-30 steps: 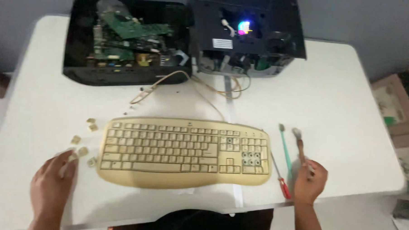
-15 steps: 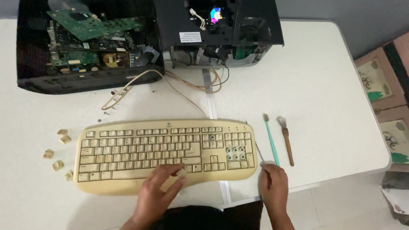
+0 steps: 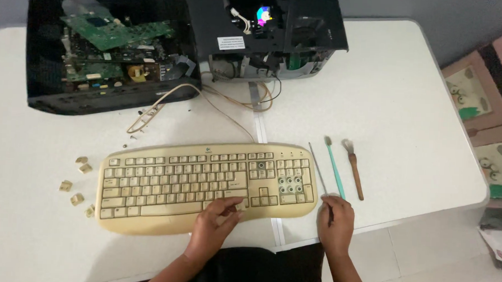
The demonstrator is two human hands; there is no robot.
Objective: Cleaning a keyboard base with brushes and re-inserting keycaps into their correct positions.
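The left hand point(image 3: 215, 223) rests curled fingertips on the bottom key row of the yellowed cream plastic keyboard point(image 3: 205, 185), whose long axis runs left-right. The right hand point(image 3: 335, 220), just right of the keyboard's end, pinches a thin grey metal rod point(image 3: 317, 168) pointing away. A teal-handled brush point(image 3: 334, 170) and brown wooden brush point(image 3: 354, 171) lie beside it; loose beige keycaps point(image 3: 77, 180) sit far left.

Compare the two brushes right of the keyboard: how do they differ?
The teal brush has a thin, straight teal handle and a small pale head; the brown brush has a thicker wooden handle and a fuller, splayed tuft. The teal one is longer and lies nearer the keyboard. Both lie flat on the white table, bristles pointing away from the person, untouched by either hand.
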